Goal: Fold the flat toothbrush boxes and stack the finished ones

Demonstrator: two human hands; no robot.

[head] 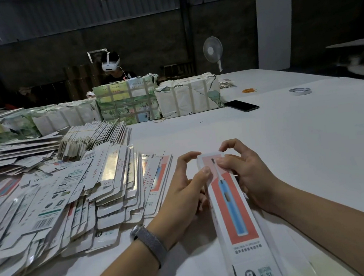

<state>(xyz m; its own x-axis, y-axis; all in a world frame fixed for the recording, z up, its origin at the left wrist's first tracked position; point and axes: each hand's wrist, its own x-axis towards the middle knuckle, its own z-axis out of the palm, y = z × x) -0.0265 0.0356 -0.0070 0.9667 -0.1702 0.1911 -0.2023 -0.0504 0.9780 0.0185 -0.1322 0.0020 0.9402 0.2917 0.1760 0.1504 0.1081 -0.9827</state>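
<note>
left hand [182,189] | right hand [245,171] | curled fingers pinch toothbrush box [230,202]

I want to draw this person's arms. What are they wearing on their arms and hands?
Both arms are bare, with no sleeves in view and no gloves. The left hand has a grey woven band round its wrist, with a rounded silver piece at its edge, probably a watch. The right hand and its wrist wear nothing. No rings show on the fingers.

- We find a packing workshop in a warehouse-type hall: corrugated metal wall [73,12] above bare concrete.
- We note one large white worktable [289,140] bearing heaps of flat printed cartons [49,208] and taped paper-wrapped bundles [188,95] (bulk stock).
- We record a pedestal fan [212,50] behind.
</note>
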